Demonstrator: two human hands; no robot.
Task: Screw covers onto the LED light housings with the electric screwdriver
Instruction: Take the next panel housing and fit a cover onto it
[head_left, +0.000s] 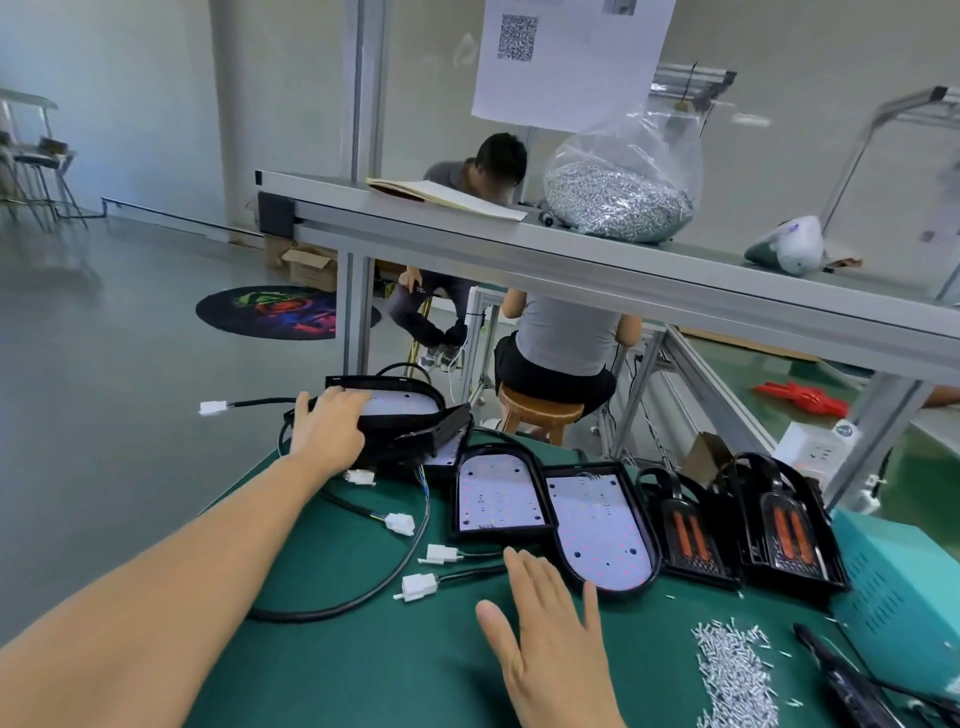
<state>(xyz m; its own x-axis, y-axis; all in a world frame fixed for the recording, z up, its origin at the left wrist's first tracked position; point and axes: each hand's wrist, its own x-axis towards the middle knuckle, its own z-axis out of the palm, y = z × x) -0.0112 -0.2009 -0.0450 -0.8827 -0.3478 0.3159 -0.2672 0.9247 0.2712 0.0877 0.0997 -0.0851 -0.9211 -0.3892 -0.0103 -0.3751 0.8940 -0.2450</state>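
Fetching stage: our left hand (326, 426) grips the far-left stacked housing (400, 415), our right hand (550, 634) hovers flat and empty; next, we judge, comes the screwdriver (852, 686).

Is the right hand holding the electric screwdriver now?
No, the right hand is open and flat over the green mat, while the electric screwdriver lies untouched beside the loose screws.

Pale walls (130, 78), grey glossy floor (104, 338), aluminium-framed shelf (675, 291), wooden stool (540, 410)
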